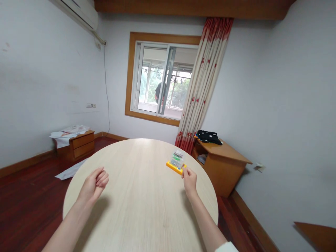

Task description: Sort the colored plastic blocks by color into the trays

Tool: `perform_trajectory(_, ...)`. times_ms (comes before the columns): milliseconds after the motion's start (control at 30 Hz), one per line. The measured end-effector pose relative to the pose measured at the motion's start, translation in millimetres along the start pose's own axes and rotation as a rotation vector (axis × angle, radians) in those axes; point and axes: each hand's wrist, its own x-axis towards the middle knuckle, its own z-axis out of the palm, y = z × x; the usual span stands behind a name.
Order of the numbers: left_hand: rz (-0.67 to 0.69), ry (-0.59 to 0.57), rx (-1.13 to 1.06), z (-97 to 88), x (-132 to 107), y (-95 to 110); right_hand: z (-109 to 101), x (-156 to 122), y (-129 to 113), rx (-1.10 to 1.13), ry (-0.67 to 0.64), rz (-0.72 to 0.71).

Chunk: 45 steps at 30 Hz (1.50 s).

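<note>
A small box [176, 161] of clear plastic with a yellow base lies on the right part of the round, pale wood table. Green and other small bits show through the clear plastic, too small to name. My right hand [190, 180] is closed in a pinch, its fingertips at the right end of the yellow base. Whether they grip the box or a small thing in front of it I cannot tell. Over the left side of the table, my left hand [96, 182] is curled into a fist, apart from the box. Its palm is hidden, so I cannot see any contents.
The round table [136, 210] fills the space before me. To its right stands a wooden desk [225, 154] with dark folded cloth [209, 137] on top. A low drawer cabinet [83, 145] holding papers is at the left. Behind are a curtain [203, 87] and a window.
</note>
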Motion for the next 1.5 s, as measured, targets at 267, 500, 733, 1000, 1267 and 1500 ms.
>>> perform_trajectory(267, -0.252, 0.251, -0.239, -16.8, 36.5, -28.6, 14.6, 72.7, 44.4, -0.111, -0.023, 0.006)
perform_trajectory(500, -0.329, 0.218, -0.157, -2.1, 66.9, -72.4, 35.1, 127.6, 55.9, -0.374, -0.202, -0.104)
perform_trajectory(733, -0.358, 0.239, -0.026, -21.1, 68.9, -89.3, 33.1, 135.1, 53.4, -0.468, -0.347, -0.240)
perform_trajectory(1000, -0.353, 0.003, 0.285, -11.0, 56.0, -108.4, 40.0, 63.6, -18.2, -0.188, -0.547, -0.286)
perform_trajectory(1267, -0.404, -0.326, 0.520, 26.4, 59.1, -104.8, 75.4, -12.0, -56.2, 0.061, -0.822, -0.257)
perform_trajectory(1500, -0.413, -0.423, 0.556, 2.2, 74.4, -107.0, 106.6, -31.1, -68.9, -0.142, -0.983, -0.359)
